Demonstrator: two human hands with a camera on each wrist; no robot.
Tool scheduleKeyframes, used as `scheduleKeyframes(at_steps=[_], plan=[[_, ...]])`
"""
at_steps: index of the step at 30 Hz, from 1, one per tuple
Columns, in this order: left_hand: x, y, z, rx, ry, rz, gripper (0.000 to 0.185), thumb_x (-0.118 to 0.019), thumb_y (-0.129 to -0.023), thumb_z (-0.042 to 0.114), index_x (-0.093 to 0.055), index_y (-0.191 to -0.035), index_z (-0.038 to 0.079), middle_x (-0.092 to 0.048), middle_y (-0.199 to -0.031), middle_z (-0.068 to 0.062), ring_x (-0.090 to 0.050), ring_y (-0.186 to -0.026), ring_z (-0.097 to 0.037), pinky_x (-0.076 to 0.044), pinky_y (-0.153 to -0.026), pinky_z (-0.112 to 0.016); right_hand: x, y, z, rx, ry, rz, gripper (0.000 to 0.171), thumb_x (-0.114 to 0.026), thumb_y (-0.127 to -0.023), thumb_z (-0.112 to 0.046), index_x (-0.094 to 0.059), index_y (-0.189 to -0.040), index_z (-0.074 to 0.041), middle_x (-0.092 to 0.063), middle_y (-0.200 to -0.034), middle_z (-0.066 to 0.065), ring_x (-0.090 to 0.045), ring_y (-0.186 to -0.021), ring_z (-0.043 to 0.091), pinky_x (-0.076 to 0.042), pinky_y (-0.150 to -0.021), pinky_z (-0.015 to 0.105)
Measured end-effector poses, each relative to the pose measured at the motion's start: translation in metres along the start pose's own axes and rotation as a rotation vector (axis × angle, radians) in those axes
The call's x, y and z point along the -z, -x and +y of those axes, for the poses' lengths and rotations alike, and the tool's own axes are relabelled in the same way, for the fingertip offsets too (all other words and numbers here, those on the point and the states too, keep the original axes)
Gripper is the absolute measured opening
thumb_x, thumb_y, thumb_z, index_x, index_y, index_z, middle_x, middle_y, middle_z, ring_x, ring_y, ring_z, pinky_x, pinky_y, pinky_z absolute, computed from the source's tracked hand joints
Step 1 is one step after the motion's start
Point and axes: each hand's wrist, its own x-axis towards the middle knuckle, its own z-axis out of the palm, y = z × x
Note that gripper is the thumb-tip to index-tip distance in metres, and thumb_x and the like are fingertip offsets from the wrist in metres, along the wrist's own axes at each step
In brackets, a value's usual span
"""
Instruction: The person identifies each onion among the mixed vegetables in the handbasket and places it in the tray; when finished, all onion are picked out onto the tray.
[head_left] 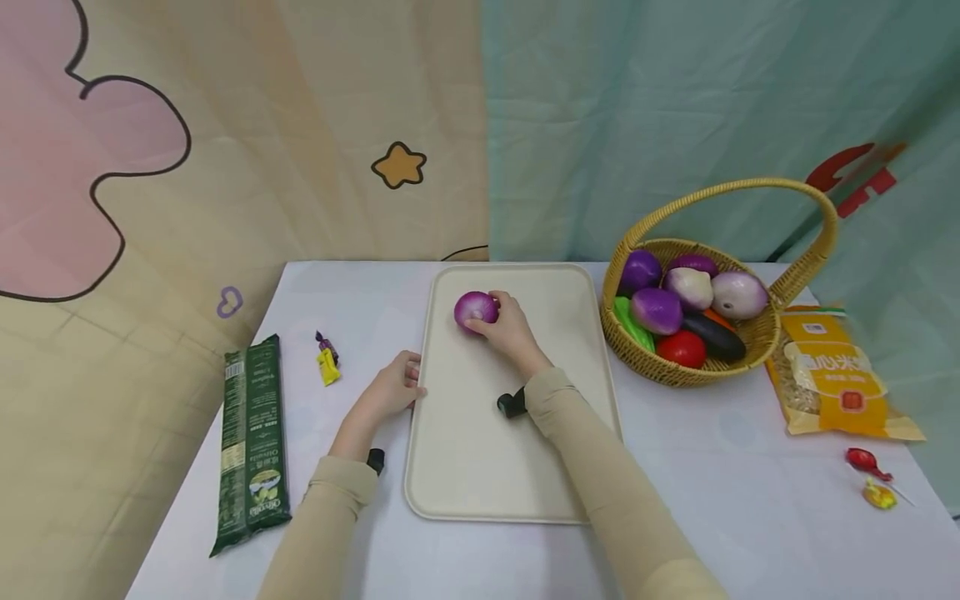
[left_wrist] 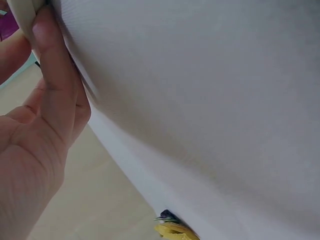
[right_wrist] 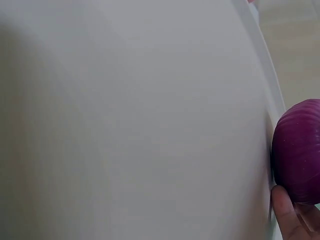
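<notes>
Gripping a purple onion [head_left: 476, 310] on a cream tray [head_left: 480, 467], a person's right hand [head_left: 510, 327] curls its fingers round the bulb near the tray's far end, on a white table [head_left: 720, 517]. The left hand [head_left: 390, 390] rests at the tray's left rim, thumb and fingers closed on the edge, as the left wrist view shows with the thumb pressed against the lip. In the right wrist view a fingertip [right_wrist: 287, 220] touches the onion's underside above the pale tray surface.

To the right of the tray stands a woven basket [head_left: 750, 342] with a tall handle, holding purple and white onions, a tomato, an eggplant and green produce. A yellow packet of grain [head_left: 832, 379] lies just beside the basket, with two wrapped sweets [head_left: 870, 475] nearer the table's front edge. Left of the tray lie a green pasta packet [head_left: 251, 442] and a small yellow sachet [head_left: 327, 365].
</notes>
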Motion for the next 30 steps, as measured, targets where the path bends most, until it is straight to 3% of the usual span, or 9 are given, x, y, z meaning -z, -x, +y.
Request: scheduleKeyframes(at_steps=[10,18,24,30], plan=[[-0.002,-0.001,0.000,0.000,-0.016,-0.008,0.057,-0.064,-0.091,0.001,-0.039,-0.142,-0.001,-0.057,-0.117,-0.021,-0.060,-0.093,-0.026,-0.058,-0.075,-0.033,0.000,0.004,-0.001,-0.018,-0.017,0.017,0.080,-0.077,-0.085,-0.029,-0.035,-0.147,0.001,-0.048,-0.138,0.023,-0.048,-0.129,0.036,-0.041,-0.112,0.046],[-0.002,-0.001,-0.003,0.005,0.020,-0.020,0.057,-0.064,-0.091,0.000,-0.038,-0.142,-0.001,-0.055,-0.118,-0.022,-0.059,-0.098,-0.028,-0.060,-0.075,-0.033,0.012,0.014,-0.010,-0.065,-0.041,-0.021,0.083,-0.077,-0.086,-0.029,-0.031,-0.150,-0.004,-0.042,-0.143,0.021,-0.046,-0.134,0.035,-0.041,-0.112,0.046],[0.001,-0.002,-0.001,0.004,0.037,-0.022,0.057,-0.063,-0.091,0.000,-0.038,-0.142,-0.001,-0.055,-0.120,-0.023,-0.060,-0.101,-0.030,-0.060,-0.077,-0.034,0.042,0.035,-0.021,-0.035,-0.031,0.005,0.070,-0.073,-0.089,-0.026,-0.039,-0.147,-0.008,-0.044,-0.144,0.015,-0.045,-0.133,0.032,-0.044,-0.109,0.045],[0.001,-0.002,-0.001,-0.004,0.022,-0.029,0.057,-0.063,-0.091,0.000,-0.037,-0.142,-0.003,-0.055,-0.119,-0.024,-0.059,-0.098,-0.030,-0.060,-0.076,-0.033,0.093,0.070,-0.014,0.074,-0.017,0.040,0.051,-0.067,-0.094,-0.026,-0.052,-0.139,-0.006,-0.053,-0.139,0.015,-0.051,-0.127,0.032,-0.048,-0.105,0.047]])
